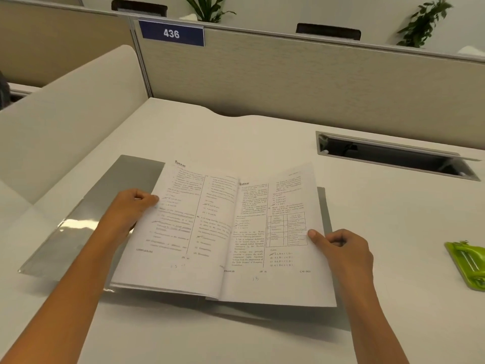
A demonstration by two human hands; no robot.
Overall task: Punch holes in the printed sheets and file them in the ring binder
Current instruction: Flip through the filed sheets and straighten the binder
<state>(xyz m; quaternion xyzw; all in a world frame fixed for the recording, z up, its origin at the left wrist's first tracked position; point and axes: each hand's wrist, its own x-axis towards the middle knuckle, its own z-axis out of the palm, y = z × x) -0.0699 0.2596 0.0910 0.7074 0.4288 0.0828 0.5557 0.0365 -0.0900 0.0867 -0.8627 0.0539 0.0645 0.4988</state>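
Note:
Printed sheets [210,232] with columns of text lie spread like an open booklet over an open grey binder [86,206], whose clear left cover reaches toward the desk's left side. My left hand [128,208] pinches the left edge of the sheets. At the right edge, my right hand [341,248] grips the sheets with the thumb on top. The sheets are raised slightly above the binder. A green hole punch [469,264] lies at the far right, apart from both hands. The binder's rings are hidden under the paper.
A white desk [380,219] carries everything. A recessed cable slot [393,156] with an open flap sits at the back right. A beige partition with a blue sign "436" [172,34] stands behind, and a curved white divider [65,114] rises on the left.

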